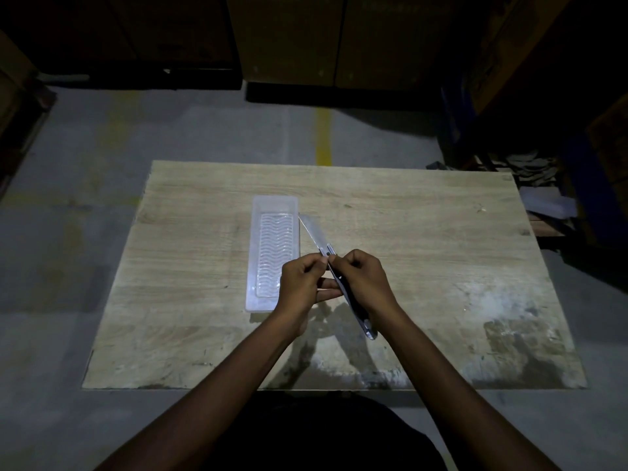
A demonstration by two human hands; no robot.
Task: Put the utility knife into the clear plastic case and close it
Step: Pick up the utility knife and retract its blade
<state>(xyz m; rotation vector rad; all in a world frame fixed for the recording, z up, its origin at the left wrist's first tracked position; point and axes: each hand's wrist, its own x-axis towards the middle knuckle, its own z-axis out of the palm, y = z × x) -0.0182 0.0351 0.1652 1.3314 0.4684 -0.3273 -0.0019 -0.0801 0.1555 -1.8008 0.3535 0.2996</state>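
- Both hands grip the knife above the table: left hand pinching near the blade, right hand round the handle.
- Blade points to 11 o'clock.
- Case lies at 9 o'clock of the hands.

The utility knife, blade extended, is held tilted just right of the clear plastic case, lying flat.

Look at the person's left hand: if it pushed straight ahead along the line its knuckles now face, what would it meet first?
The left hand faces up and right, pinching the knife near the blade's base. It would press into the knife first, probably; the right hand sits just beyond. The case lies off that line.
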